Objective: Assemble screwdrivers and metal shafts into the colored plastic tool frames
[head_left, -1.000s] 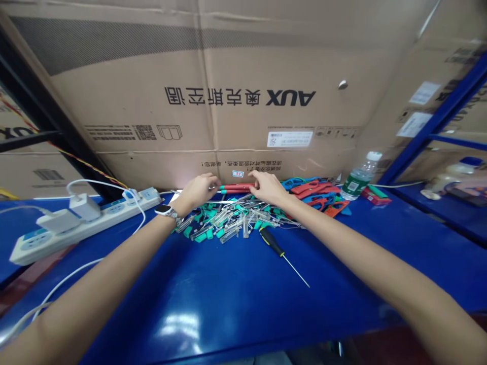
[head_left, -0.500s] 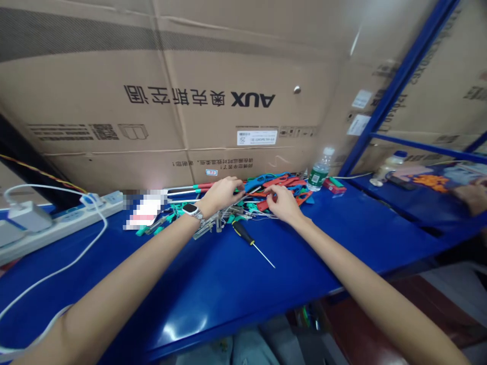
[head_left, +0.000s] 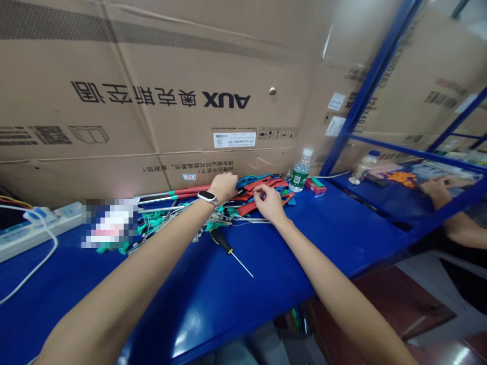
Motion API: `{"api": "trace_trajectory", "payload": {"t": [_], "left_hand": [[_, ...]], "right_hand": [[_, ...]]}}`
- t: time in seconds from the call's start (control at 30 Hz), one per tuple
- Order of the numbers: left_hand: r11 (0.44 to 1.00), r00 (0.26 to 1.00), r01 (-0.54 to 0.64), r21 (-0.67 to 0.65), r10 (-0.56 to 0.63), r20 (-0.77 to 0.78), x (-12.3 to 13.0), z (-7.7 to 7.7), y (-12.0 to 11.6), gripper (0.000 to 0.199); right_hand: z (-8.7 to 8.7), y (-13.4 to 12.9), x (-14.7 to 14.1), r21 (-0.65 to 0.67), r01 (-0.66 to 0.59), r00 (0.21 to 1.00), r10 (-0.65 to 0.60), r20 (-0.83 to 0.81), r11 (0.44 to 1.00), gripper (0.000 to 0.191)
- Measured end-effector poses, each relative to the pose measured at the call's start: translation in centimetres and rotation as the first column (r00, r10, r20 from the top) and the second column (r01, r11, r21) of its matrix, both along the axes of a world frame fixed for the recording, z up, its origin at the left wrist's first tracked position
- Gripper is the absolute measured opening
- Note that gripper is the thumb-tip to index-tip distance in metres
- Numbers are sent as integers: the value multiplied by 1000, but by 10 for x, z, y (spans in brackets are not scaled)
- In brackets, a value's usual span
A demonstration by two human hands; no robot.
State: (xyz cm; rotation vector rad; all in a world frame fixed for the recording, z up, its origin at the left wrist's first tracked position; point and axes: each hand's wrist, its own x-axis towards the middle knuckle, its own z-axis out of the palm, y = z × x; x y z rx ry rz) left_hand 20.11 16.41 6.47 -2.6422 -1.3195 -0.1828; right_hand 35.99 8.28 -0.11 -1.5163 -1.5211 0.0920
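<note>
My left hand (head_left: 224,186), with a watch at the wrist, bends over the back of a pile of parts. Its fingers curl down and their tips are hidden, so what they hold cannot be made out. Close by on the right, my right hand (head_left: 269,204) has thumb and fingers drawn together above the red plastic pieces (head_left: 248,208); anything between them is too small to name. Blue pieces (head_left: 253,180) lie behind. Green clips and thin metal rods (head_left: 158,220) spread to the left. A black-and-yellow screwdriver (head_left: 221,241) lies in front of the pile.
A water bottle (head_left: 302,171) and a small red box (head_left: 315,186) stand right of the pile. Cardboard (head_left: 160,116) rises behind the blue table (head_left: 297,263). A power strip (head_left: 63,218) lies left. Beyond the blue frame, another person's hands (head_left: 437,190) are near orange pieces (head_left: 400,178).
The camera has turned to the right, so the scene sits further left. My left hand has moved slightly deeper over the pile; my right hand stays by the red pieces.
</note>
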Motion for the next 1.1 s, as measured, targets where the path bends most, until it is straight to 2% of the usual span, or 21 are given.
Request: {"api": "trace_trajectory", "payload": {"t": [0.2, 0.33, 0.5, 0.63, 0.93, 1.1], "left_hand": [[994, 994, 87, 69, -91, 56, 4, 0, -9, 36], [987, 987, 159, 24, -160, 28, 22, -2, -12, 34], [995, 995, 94, -25, -95, -16, 48, -3, -13, 33], [996, 997, 77, -36, -78, -22, 57, -2, -18, 28], [997, 992, 35, -72, -26, 122, 46, -6, -15, 31], [996, 964, 17, -93, 9, 265, 30, -2, -8, 28]], "right_hand": [[1, -5, 13, -17, 45, 993, -47, -107, 999, 15], [0, -5, 14, -39, 78, 984, -83, -155, 996, 18], [-4, -5, 14, -39, 71, 982, -77, -173, 997, 15], [-4, -3, 13, -70, 80, 981, -91, -169, 994, 15], [0, -6, 11, -66, 90, 980, -100, -174, 994, 13], [4, -11, 8, -59, 69, 978, -79, -192, 996, 13]]}}
